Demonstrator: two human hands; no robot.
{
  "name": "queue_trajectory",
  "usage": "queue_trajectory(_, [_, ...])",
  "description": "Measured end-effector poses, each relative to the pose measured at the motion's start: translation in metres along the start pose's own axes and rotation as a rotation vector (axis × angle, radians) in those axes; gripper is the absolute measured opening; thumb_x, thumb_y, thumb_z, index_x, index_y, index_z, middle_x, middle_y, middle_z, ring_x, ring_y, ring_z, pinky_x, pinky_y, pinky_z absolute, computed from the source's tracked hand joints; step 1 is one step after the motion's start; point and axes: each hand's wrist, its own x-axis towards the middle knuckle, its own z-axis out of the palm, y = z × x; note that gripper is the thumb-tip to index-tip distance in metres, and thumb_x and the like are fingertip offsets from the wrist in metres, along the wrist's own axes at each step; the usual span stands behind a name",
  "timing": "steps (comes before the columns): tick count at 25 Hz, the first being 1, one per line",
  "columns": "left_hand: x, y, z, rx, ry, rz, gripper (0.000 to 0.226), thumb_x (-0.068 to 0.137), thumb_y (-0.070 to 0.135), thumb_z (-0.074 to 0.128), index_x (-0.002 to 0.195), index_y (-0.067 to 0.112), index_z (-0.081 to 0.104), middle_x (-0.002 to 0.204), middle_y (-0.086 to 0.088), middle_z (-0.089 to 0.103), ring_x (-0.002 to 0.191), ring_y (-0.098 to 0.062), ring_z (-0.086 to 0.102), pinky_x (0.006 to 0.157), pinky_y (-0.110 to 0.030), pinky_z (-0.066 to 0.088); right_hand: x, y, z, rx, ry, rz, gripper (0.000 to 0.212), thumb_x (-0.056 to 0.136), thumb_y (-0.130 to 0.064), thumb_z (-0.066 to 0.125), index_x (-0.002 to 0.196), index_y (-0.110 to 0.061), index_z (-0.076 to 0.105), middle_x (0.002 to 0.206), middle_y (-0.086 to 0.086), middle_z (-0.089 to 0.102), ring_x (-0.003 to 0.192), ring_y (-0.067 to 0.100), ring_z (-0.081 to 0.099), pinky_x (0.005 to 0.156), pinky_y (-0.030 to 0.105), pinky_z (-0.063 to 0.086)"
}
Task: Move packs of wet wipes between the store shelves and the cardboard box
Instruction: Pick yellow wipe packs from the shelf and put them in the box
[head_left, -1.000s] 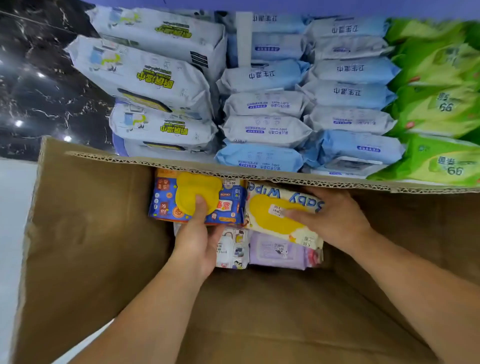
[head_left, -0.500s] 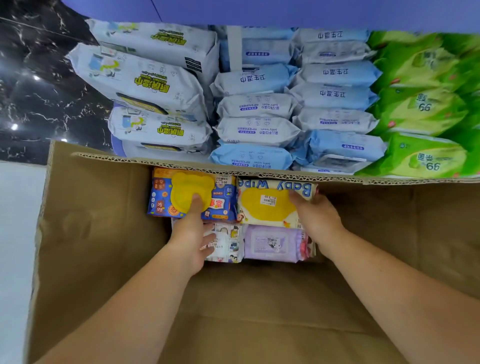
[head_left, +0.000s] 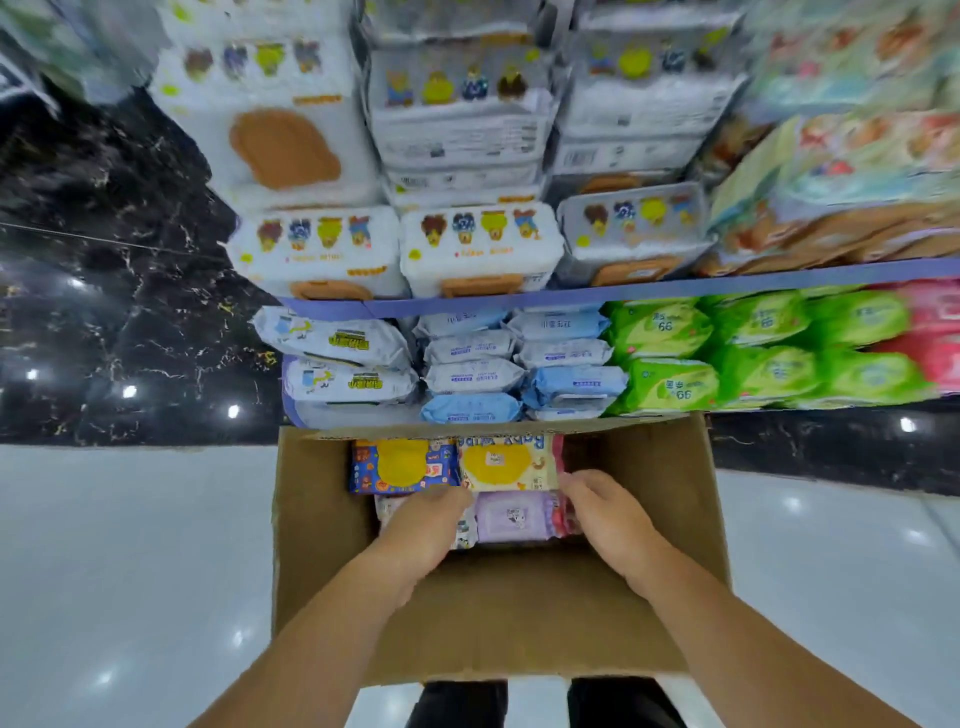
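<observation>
An open cardboard box (head_left: 317, 519) stands on the floor below me, against the shelves. Along its far wall lie a blue pack with a yellow lid (head_left: 402, 466) and a cream "Baby Wipes" pack (head_left: 506, 463). Nearer me lie a purple pack (head_left: 511, 517) and a partly covered white pack (head_left: 464, 532). My left hand (head_left: 426, 525) lies over the white pack, fingers curled down at the near edge of the upper packs. My right hand (head_left: 602, 512) touches the right ends of the cream pack and a pink pack (head_left: 563, 512). Its fingertips are hidden.
The lower shelf (head_left: 467, 306) holds white, blue (head_left: 470, 408), green (head_left: 670, 387) and pink wipe packs. Above it stand larger white packs with brown lids (head_left: 480, 249). Black marble wall to the left, glossy white floor (head_left: 130, 545) around the box. My legs show below the box.
The camera has risen and pulled back, so the upper shelf shows. Both hands slid off the yellow-lidded packs toward me, onto the nearer row of packs.
</observation>
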Motion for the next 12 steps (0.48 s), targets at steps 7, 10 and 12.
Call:
queue_trajectory(7, [-0.165, 0.095, 0.006, 0.119, -0.108, 0.309, 0.045, 0.103, 0.047, 0.044, 0.140, 0.022, 0.053, 0.141, 0.004, 0.051, 0.127, -0.020, 0.049, 0.104, -0.038, 0.040, -0.185, -0.071, -0.098, 0.185, 0.167, -0.142, 0.036, 0.102, -0.041, 0.049, 0.133, -0.024, 0.055, 0.105, -0.020, 0.056, 0.111, 0.010, 0.055, 0.091, 0.021, 0.037])
queue_trajectory(10, [-0.224, 0.138, 0.024, 0.176, -0.160, 0.419, 0.050, 0.103, 0.052, 0.043, 0.144, 0.024, 0.050, 0.150, 0.005, 0.047, 0.131, -0.020, 0.048, 0.105, -0.042, 0.039, -0.246, -0.076, -0.139, 0.265, 0.265, -0.214, 0.044, 0.101, -0.041, 0.049, 0.141, -0.021, 0.050, 0.129, -0.010, 0.057, 0.127, 0.014, 0.050, 0.099, 0.025, 0.034])
queue_trajectory(12, [-0.263, 0.165, 0.038, 0.210, -0.170, 0.487, 0.055, 0.103, 0.053, 0.042, 0.150, 0.023, 0.045, 0.155, 0.003, 0.043, 0.137, -0.022, 0.045, 0.110, -0.045, 0.038, -0.277, -0.077, -0.170, 0.317, 0.313, -0.241, 0.050, 0.101, -0.043, 0.048, 0.147, -0.023, 0.045, 0.144, -0.006, 0.051, 0.128, 0.012, 0.048, 0.101, 0.026, 0.034])
